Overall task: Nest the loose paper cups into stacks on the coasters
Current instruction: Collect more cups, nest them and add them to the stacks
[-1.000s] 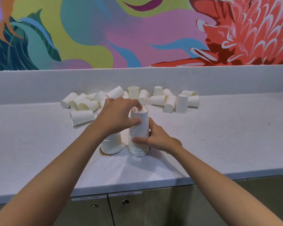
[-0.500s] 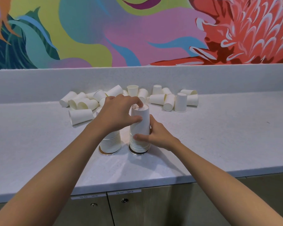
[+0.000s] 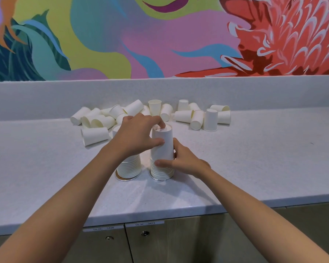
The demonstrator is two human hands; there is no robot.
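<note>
Directly below the left hand [image 3: 139, 136], which grips an inverted white paper cup [image 3: 162, 144] by its top, stands the upright nested stack [image 3: 161, 170], pinched sideways by the right hand [image 3: 185, 161].

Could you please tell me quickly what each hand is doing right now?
Left hand: grips the top cup from above.
Right hand: holds the stack beneath that cup, with the thumb in front.

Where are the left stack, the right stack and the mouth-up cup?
left stack [image 3: 128, 168], head view, nested rims near base.
right stack [image 3: 163, 151], head view, top cup's wall.
mouth-up cup [image 3: 154, 108], head view, side wall.
</note>
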